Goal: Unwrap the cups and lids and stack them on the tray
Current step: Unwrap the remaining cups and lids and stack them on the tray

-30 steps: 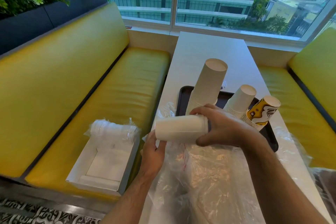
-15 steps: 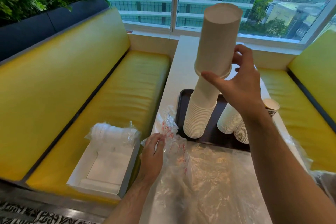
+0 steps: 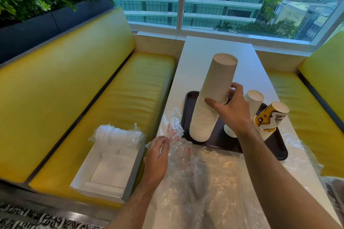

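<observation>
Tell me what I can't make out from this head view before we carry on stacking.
- Dark brown plastic tray: near rim lies behind the right forearm.
- Shorter stack of plain white paper cups: lower part hidden by the right hand.
- Tall stack of white paper cups: count unreadable, rims too fine.
- Bundle of white lids wrapped in clear plastic: count blurred by wrap.
- Red print on the clear plastic wrapper at the left hand: too small.

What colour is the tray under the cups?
Dark brown, nearly black: the tray, seen from the head view.
</observation>
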Available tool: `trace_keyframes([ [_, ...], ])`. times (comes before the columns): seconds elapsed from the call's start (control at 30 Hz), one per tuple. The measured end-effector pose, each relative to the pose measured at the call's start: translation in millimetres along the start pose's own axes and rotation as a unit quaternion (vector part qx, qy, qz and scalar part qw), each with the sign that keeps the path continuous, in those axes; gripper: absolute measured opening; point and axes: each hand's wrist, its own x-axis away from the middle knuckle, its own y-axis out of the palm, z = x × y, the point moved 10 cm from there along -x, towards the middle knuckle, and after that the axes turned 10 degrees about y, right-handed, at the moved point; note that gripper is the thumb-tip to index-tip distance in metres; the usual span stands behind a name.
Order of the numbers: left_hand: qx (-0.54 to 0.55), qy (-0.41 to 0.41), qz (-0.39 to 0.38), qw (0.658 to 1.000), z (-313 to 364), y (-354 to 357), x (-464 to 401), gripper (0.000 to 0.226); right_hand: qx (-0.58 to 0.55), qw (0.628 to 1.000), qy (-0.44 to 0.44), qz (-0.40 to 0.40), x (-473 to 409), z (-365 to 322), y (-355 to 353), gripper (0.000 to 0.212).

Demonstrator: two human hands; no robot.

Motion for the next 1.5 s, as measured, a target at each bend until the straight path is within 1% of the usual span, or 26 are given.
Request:
trace_keyframes([
  [0.2,0.022,-0.012,0.000,1.000,0.9,-2.2,-0.3,0.025,-0.010,1.000,0.027,-0.010,3.4,19.6,11.9,0.091],
  [0.47,0.084,-0.035,0.032,0.995,8.9,-18.0,-2.0,0.028,-0.024,0.999,0.043,-0.019,8.0,16.4,14.8,0.091],
  [0.67,0.128,-0.032,0.052,0.990,28.8,-29.0,-5.2,0.020,-0.033,0.998,0.054,-0.023,13.1,17.4,17.6,0.090],
  [0.73,0.138,-0.030,0.057,0.988,32.9,-32.4,-6.4,0.022,-0.015,0.999,0.048,-0.013,12.9,16.6,16.4,0.095],
  [0.8,0.161,-0.040,0.069,0.984,31.8,-35.9,-7.7,0.019,0.024,0.998,0.052,0.037,16.2,20.3,10.7,0.098],
  [0.83,0.181,-0.049,0.078,0.979,30.4,-38.1,-8.2,0.019,0.037,0.995,0.056,0.078,23.3,21.4,5.0,0.093],
  [0.87,0.200,-0.056,0.087,0.974,29.9,-40.5,-9.0,0.020,0.033,0.991,0.055,0.121,33.5,22.4,-0.9,0.081],
  [0.9,0.215,-0.061,0.097,0.970,29.9,-43.2,-10.2,0.021,0.016,0.988,0.047,0.147,45.5,22.1,-4.0,0.064],
  [0.93,0.227,-0.067,0.104,0.966,30.4,-45.7,-11.3,0.023,0.003,0.988,0.042,0.146,55.4,25.0,-1.4,0.049],
  [0.97,0.240,-0.073,0.108,0.962,31.0,-46.6,-12.4,0.024,0.002,0.992,0.048,0.116,63.1,29.8,4.5,0.038],
  [1.0,0.250,-0.077,0.111,0.959,31.8,-47.4,-13.0,0.022,0.003,0.995,0.075,0.061,67.8,38.6,15.0,0.036],
  [1.03,0.258,-0.079,0.112,0.956,32.2,-48.2,-13.5,0.020,-0.004,0.993,0.120,-0.018,72.9,49.0,28.8,0.040],
  [1.07,0.262,-0.079,0.110,0.955,33.2,-48.3,-14.2,0.019,-0.032,0.978,0.176,-0.108,80.3,59.4,43.9,0.045],
  [1.1,0.265,-0.080,0.106,0.955,32.8,-47.5,-15.1,0.019,-0.082,0.950,0.228,-0.196,90.7,65.8,58.8,0.047],
  [1.13,0.269,-0.077,0.101,0.955,33.7,-46.7,-15.5,0.019,-0.146,0.916,0.266,-0.263,100.0,67.8,70.9,0.044],
  [1.17,0.275,-0.077,0.097,0.953,32.1,-46.2,-16.1,0.020,-0.211,0.884,0.288,-0.301,107.2,64.8,77.6,0.039],
  [1.2,0.281,-0.074,0.093,0.952,32.8,-44.5,-16.7,0.022,-0.261,0.863,0.299,-0.314,109.3,64.1,78.8,0.036],
  [1.23,0.283,-0.071,0.094,0.952,32.6,-44.6,-16.8,0.023,-0.290,0.855,0.296,-0.311,108.1,64.0,76.9,0.036],
  [1.37,0.282,-0.038,0.081,0.955,38.1,-44.2,-18.1,0.034,-0.310,0.880,0.247,-0.261,95.6,67.2,55.5,0.036],
  [1.43,0.265,-0.035,0.080,0.960,34.6,-46.9,-18.8,0.041,-0.311,0.894,0.225,-0.232,89.4,71.9,38.4,0.042],
  [1.5,0.252,-0.034,0.086,0.963,29.9,-53.7,-19.1,0.041,-0.321,0.898,0.207,-0.219,85.2,75.2,22.3,0.051],
])
